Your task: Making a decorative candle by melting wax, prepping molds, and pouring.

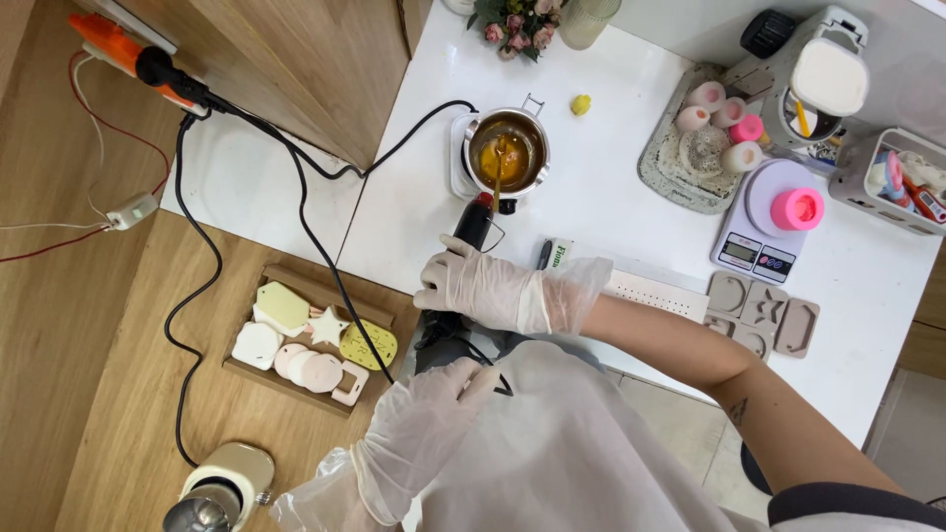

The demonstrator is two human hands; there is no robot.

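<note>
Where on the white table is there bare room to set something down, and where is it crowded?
Bare patches on the white table: between the melting pot and the grey tray, and below the scale, right of the grey moulds. Crowded: the top-right corner around the scale, and the near edge where the right hand grips the black tool.

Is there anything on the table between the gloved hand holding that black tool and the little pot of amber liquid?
Nothing visible. The right hand grips the black tool, whose tip points at the pot across bare white table.
</note>
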